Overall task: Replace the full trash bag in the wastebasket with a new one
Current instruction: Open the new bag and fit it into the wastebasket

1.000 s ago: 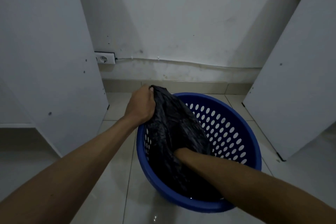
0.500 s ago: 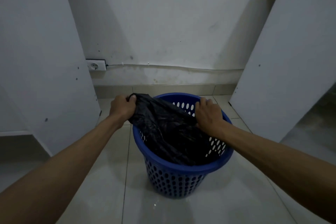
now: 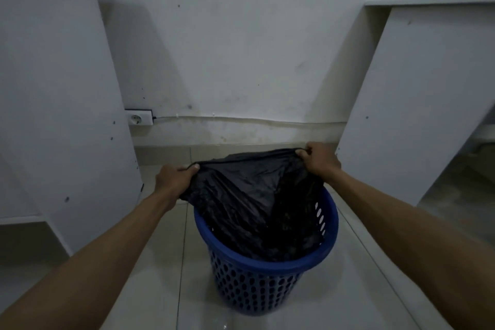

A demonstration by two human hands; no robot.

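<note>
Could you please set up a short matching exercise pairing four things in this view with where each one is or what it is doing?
Things
1. left hand
2. right hand
3. blue wastebasket
4. wall socket

Places or states
A. stands on the tiled floor, with a black bag hanging into it
B. low on the back wall, beside the white panel at the left
C. grips the bag's edge on the side nearer the socket
D. grips the bag's edge on the far side, higher up

Pairs: 1-C, 2-D, 3-A, 4-B
</note>
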